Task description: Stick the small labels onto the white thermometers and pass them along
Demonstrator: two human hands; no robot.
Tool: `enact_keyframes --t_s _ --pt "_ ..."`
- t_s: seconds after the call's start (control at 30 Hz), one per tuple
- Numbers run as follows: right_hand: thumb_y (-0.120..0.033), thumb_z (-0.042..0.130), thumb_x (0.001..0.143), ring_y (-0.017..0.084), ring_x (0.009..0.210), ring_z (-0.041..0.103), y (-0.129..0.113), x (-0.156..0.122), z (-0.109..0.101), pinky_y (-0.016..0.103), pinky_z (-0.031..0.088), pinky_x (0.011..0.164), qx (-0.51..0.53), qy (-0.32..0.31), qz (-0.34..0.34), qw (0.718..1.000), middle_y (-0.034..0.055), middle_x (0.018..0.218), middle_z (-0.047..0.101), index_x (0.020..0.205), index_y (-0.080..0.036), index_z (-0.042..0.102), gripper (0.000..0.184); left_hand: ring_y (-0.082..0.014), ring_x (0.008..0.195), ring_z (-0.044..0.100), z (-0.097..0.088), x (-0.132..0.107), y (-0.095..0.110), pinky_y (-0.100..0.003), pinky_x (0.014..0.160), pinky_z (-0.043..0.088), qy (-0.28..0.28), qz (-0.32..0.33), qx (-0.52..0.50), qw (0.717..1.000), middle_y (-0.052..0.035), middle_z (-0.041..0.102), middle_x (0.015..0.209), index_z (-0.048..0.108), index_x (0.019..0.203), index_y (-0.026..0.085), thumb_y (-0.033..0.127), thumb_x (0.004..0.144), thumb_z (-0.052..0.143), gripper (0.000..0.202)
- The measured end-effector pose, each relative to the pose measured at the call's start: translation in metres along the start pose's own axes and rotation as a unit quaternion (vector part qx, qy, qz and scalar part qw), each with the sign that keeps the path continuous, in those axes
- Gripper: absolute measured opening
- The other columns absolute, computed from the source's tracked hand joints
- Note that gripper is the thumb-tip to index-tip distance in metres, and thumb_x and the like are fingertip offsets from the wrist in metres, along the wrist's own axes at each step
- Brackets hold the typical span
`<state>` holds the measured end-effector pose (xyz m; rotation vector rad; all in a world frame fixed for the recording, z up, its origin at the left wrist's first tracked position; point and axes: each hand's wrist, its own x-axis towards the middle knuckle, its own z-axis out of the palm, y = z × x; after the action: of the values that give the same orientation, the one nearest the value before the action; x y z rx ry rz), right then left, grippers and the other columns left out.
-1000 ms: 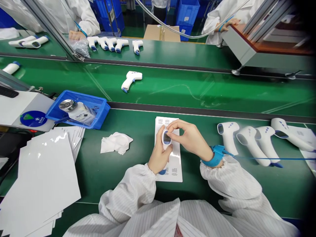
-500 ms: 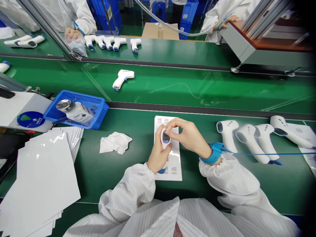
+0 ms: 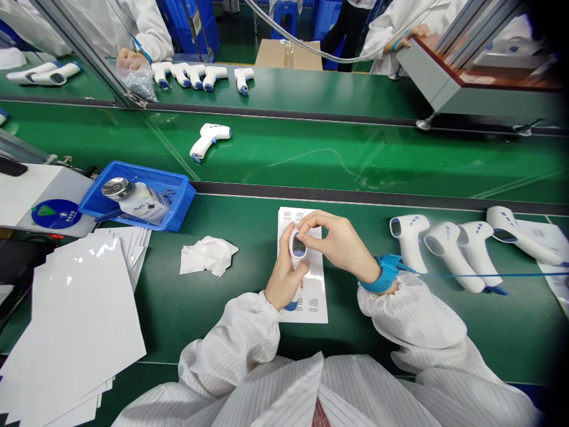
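Observation:
My left hand (image 3: 284, 274) grips a white and blue handheld thermometer (image 3: 297, 248) upright, its dark screen facing me. My right hand (image 3: 340, 243) pinches at the top of that screen with thumb and forefinger; whether a film or sticker is between them I cannot make out. Both hands hover over a white sheet of printed labels (image 3: 311, 296) on the green bench (image 3: 213, 320). A blue strap (image 3: 386, 274) circles my right wrist.
Three white thermometers (image 3: 444, 249) lie to my right. A crumpled white cloth (image 3: 208, 255), a blue tray (image 3: 180, 204) with a bottle (image 3: 136, 198) and a stack of white sheets (image 3: 75, 320) lie left. One thermometer (image 3: 208, 139) rides the conveyor. Other people work opposite.
The thermometer on the conveyor has travelled left. My hands stay on the held thermometer, with only small finger shifts at its screen.

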<state>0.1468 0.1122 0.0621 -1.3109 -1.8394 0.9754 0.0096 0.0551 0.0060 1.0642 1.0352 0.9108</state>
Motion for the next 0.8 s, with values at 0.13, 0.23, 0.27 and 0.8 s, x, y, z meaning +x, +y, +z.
enact_keyframes --t_s 0.13,0.23,0.27,0.8 --pt "-0.014 0.062 0.077 0.017 0.083 0.065 -0.0007 0.0001 0.0001 0.032 0.050 0.080 0.000 0.000 -0.002 1.000 -0.0005 0.086 0.070 0.072 -0.022 0.063 0.009 -0.0087 0.058 0.054 -0.0019 -0.0007 -0.0005 -0.027 0.050 0.051 -0.002 -0.011 -0.008 1.000 -0.0097 0.031 0.152 0.012 0.150 0.037 0.031 0.090 0.048 0.070" --pt "-0.014 0.062 0.077 0.017 0.084 0.066 -0.0008 0.0001 -0.0003 0.033 0.050 0.080 0.000 -0.001 0.001 1.000 -0.0002 0.086 0.070 0.072 -0.022 0.064 0.009 -0.0145 0.068 0.059 -0.0013 -0.0001 -0.0018 -0.027 0.054 0.051 0.017 -0.033 -0.014 0.999 -0.0102 0.047 0.137 0.012 0.151 0.034 0.035 0.092 0.043 0.066" --pt "-0.015 0.062 0.077 0.018 0.084 0.066 -0.0006 0.0001 -0.0004 0.033 0.050 0.080 0.000 -0.001 0.001 1.000 0.0000 0.086 0.070 0.072 -0.022 0.064 0.009 -0.0136 0.064 0.058 -0.0008 0.0001 -0.0021 -0.026 0.051 0.050 0.020 -0.041 -0.021 0.999 -0.0100 0.050 0.134 0.012 0.151 0.035 0.035 0.093 0.041 0.065" --pt "-0.013 0.061 0.076 0.018 0.085 0.066 0.0006 0.0010 0.0018 0.032 0.049 0.080 -0.009 0.003 -0.006 1.000 0.0000 0.087 0.070 0.071 -0.022 0.063 0.010 -0.0207 0.085 0.062 0.0010 0.0017 -0.0037 -0.029 0.065 0.055 0.068 -0.023 0.003 0.997 -0.0082 0.058 0.120 0.024 0.150 0.031 0.027 0.092 0.041 0.061"
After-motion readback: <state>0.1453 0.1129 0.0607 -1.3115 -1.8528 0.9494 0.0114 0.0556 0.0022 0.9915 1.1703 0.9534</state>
